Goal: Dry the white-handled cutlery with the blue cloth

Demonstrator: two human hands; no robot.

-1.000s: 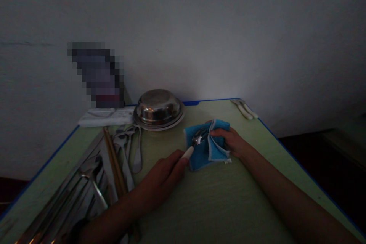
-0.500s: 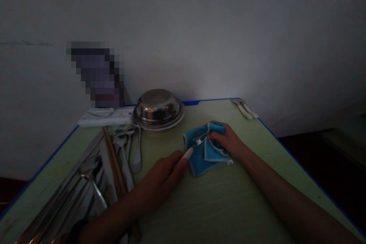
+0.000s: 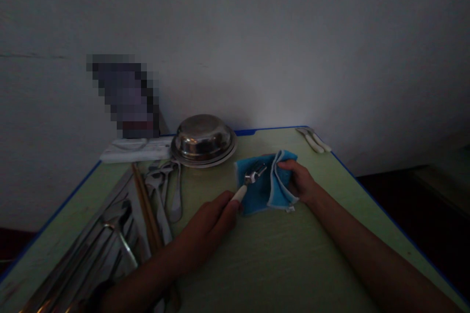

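Note:
My left hand is closed around the pale handle of a peeler, its shiny metal head pointing away to the upper right. Behind and under that head spreads a blue cloth with a light border. The cloth's right side is folded over and pinched in my right hand, between thumb and fingers. The peeler's metal end lies bare in front of the cloth, so I cannot tell whether the two touch.
Left of my hands lie several spoons, wooden chopsticks and other metal cutlery. An upturned metal bowl stands at the back. Two pale-handled utensils rest at the far right corner. A blurred-out upright object leans by the wall.
My right hand has drawn the cloth's fold back to the right, off the peeler, whose metal head now shows fully. The left hand has barely moved.

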